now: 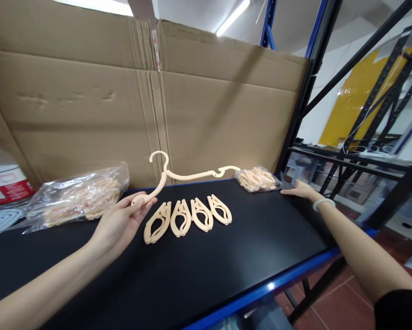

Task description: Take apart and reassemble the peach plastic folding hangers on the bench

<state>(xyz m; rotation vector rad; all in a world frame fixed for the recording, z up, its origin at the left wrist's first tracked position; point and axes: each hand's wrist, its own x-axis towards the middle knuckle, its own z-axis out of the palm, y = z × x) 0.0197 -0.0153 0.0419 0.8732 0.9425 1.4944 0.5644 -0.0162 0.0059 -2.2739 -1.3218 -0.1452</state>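
Observation:
My left hand (pixel 128 217) is closed on one arm of a beige plastic folding clothes hanger (pixel 188 177). Its two arms are spread out and its hook points up, raised above the table. Below it, several folded beige hangers (pixel 181 218) lie side by side in a row on the black table. At the table's right end, my right hand (pixel 298 190) stretches its fingers towards a clear plastic bag of folded hangers (pixel 256 178). The fingertips are by the bag's right edge; whether they touch it, I cannot tell.
A larger clear bag of beige pieces (pixel 85 195) lies on the left. Beside it are a container with a red and white label (pixel 8 181) and a light blue coiled item (pixel 1 222). Cardboard (pixel 226 105) walls the back; a black rack post (pixel 300 101) rises at right.

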